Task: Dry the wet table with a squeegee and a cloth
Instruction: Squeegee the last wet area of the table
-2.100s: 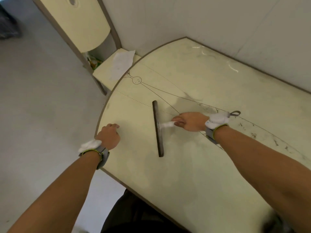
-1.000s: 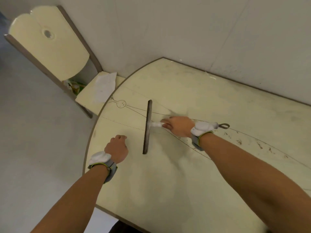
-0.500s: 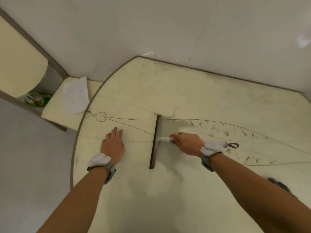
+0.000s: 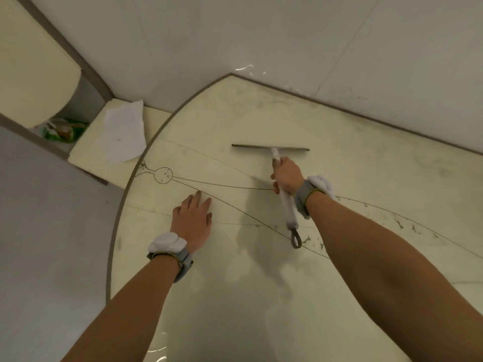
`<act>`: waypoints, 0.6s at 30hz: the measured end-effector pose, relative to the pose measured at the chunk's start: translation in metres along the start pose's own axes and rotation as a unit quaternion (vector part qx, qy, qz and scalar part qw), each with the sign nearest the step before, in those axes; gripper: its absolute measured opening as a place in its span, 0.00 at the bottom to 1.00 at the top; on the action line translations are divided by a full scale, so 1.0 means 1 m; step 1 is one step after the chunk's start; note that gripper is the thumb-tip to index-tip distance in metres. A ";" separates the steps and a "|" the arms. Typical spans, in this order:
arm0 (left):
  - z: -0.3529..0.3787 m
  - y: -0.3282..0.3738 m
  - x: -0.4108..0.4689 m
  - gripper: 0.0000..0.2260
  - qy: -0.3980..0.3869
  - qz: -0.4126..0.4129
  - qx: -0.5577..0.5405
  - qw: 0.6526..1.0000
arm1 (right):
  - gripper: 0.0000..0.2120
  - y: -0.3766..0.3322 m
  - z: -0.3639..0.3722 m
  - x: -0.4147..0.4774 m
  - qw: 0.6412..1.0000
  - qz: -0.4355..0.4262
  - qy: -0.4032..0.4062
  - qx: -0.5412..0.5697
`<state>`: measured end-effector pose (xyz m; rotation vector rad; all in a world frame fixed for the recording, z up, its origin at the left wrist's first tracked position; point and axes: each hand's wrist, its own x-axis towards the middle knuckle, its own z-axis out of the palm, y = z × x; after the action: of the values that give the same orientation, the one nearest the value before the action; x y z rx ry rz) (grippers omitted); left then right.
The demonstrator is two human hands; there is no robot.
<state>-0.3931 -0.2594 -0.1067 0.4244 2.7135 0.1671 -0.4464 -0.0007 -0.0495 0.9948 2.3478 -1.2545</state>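
squeegee (image 4: 288, 210) swung round, blade now crosswise at upper centre | right hand (image 4: 287, 176) grips handle | left hand (image 4: 192, 218) flat, fingers straight, on table (image 4: 352, 158) | fresh stroke probably next

No legible text or labels

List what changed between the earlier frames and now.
The right hand swung the squeegee round: its blade, earlier running away from the person, now lies crosswise nearer the wall. The left hand, earlier a fist, lies flat on the table. Unchanged: the right hand's grip on the handle; the cloth on the chair.
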 end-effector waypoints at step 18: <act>0.009 0.016 -0.033 0.22 -0.040 0.035 0.005 0.999 | 0.18 0.118 0.061 -0.186 0.997 0.007 0.039 0.063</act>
<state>-0.3563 -0.2539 -0.1000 0.5170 2.6243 0.1523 -0.2348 -0.0870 -0.0549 1.1184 2.3386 -1.3979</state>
